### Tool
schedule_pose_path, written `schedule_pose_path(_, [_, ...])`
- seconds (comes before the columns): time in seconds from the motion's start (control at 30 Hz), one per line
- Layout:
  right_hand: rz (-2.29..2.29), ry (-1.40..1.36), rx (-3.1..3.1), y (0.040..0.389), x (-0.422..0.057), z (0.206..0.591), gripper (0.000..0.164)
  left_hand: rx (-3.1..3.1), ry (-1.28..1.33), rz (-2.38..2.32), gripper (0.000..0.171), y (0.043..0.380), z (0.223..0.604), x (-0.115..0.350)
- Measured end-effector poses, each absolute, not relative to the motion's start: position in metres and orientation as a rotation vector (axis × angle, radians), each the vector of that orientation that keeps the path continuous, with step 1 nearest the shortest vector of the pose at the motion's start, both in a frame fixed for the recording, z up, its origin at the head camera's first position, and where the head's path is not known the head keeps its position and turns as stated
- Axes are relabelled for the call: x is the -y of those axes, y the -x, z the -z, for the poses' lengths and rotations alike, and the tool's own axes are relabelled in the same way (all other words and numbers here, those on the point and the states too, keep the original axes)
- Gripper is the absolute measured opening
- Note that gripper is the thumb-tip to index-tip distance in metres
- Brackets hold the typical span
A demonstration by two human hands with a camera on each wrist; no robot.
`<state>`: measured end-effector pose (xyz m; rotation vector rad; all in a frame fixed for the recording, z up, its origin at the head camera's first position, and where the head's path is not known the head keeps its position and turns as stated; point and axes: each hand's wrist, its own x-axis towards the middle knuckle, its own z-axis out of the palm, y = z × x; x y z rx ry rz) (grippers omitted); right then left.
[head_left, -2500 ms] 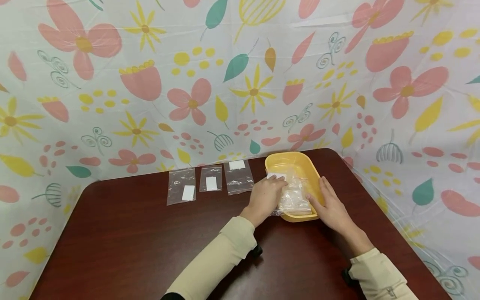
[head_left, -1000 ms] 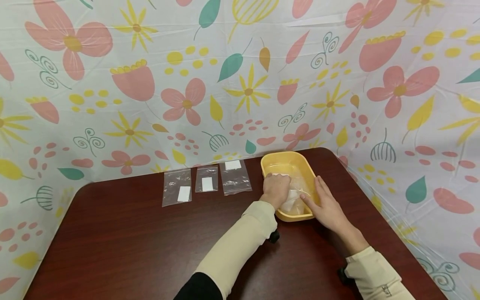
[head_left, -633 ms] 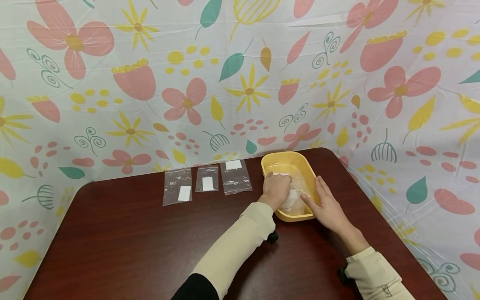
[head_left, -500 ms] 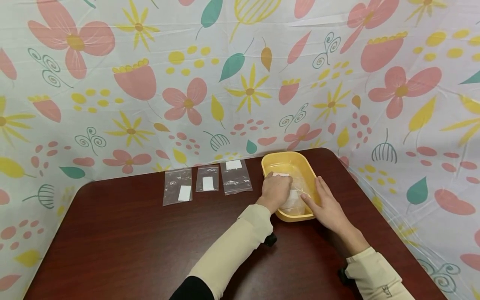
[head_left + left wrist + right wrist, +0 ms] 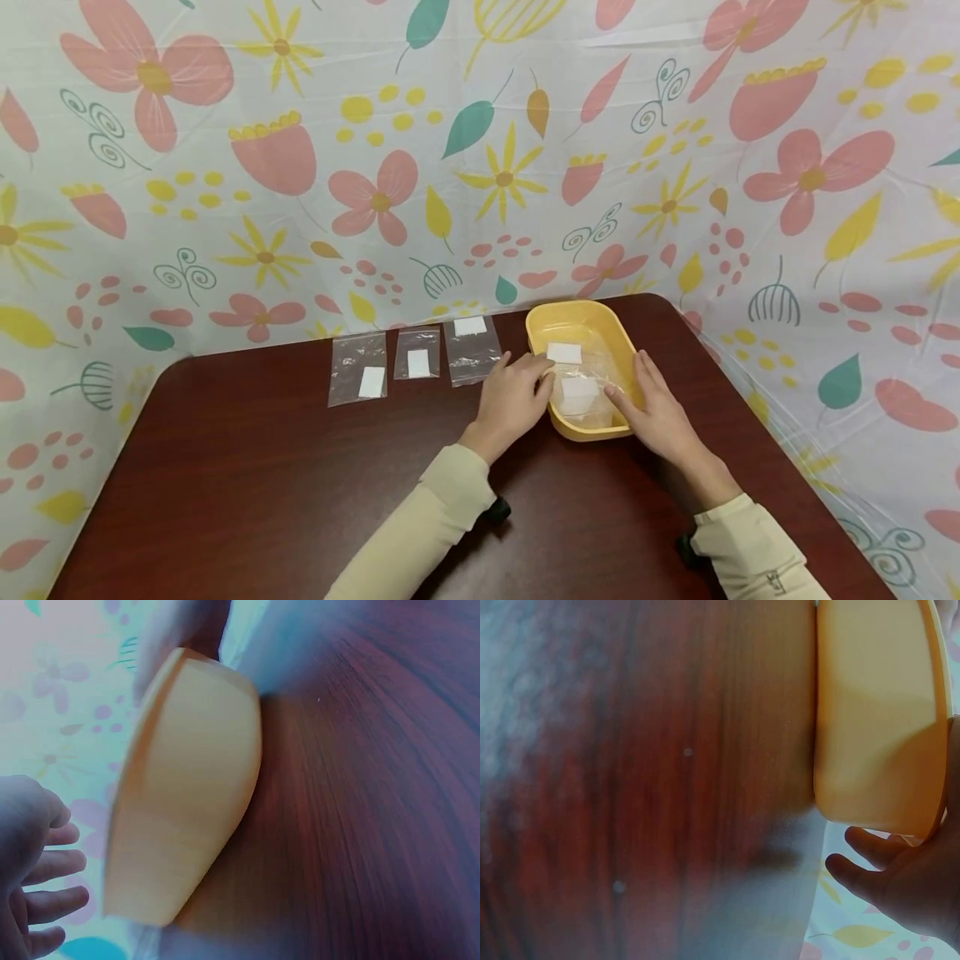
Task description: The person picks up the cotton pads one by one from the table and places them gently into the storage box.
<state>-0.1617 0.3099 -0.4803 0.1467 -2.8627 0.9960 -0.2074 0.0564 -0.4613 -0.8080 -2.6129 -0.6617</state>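
A yellow plastic tray (image 5: 581,310) stands at the table's back right. Clear plastic bags (image 5: 600,367) lie in it, with a white card (image 5: 564,353) and another white card (image 5: 579,395) showing. Beside the tray's left rim is my left hand (image 5: 510,404), its fingers loosely bent and holding nothing; the left wrist view has this hand (image 5: 37,874) apart from the tray's outer wall (image 5: 187,772). My right hand (image 5: 663,412) rests along the right rim, thumb over the inside, fingers straight. Its fingers (image 5: 859,877) extend beyond the tray's end in the right wrist view.
Left of the tray, three clear zip bags lie in a row: a left one (image 5: 345,379), a small middle one (image 5: 408,340) and a right one (image 5: 472,358). Each shows a white card. A flower-print cloth (image 5: 480,275) hangs behind the dark wood table (image 5: 300,483).
My left hand pressed into the tray with curled fingers; it has drawn back left and loosened, uncovering a white card. Earlier, bags overhung the left rim. The right hand has stayed put.
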Motion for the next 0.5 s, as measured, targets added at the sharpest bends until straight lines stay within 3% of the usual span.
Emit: schedule_pose_path(0.5, [-1.009,-0.161,2.867,0.161,-0.31,0.478,0.089,2.471,0.612,0.745,0.026,0.161,0.454,0.055])
